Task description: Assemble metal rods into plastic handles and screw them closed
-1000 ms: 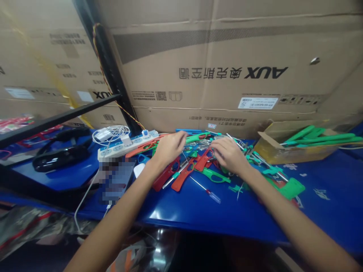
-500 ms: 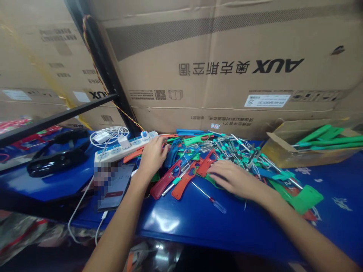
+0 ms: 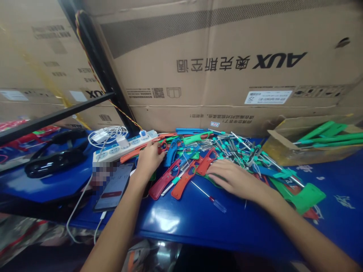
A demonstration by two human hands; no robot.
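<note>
At the left end of a loose pile of lighter parts is my left hand (image 3: 149,156), fingers and thumb curled around a red lighter casing (image 3: 162,146), mostly hidden by the hand. My right hand (image 3: 231,175) rests palm down at the pile's front, its fingers extended and loosely bent. Under its fingertips a green casing partly shows; an orange-red casing (image 3: 206,161) lies just beside them. Between the hands are a dark red casing (image 3: 164,180), an orange casing (image 3: 183,182) and a blue casing (image 3: 171,153). A screwdriver with a clear handle (image 3: 217,204) lies in front.
A power strip (image 3: 113,150) with plugs and a white cable stands behind my left hand, a phone (image 3: 113,189) beside my forearm. Further left lies a black headset-like object (image 3: 53,160). An open carton (image 3: 306,155) holds green casings at right. Large cardboard boxes (image 3: 212,37) stand behind.
My left hand has drawn slightly left and down, and the red casing shows more at its fingers. My right hand has barely moved. The view has shifted slightly.
</note>
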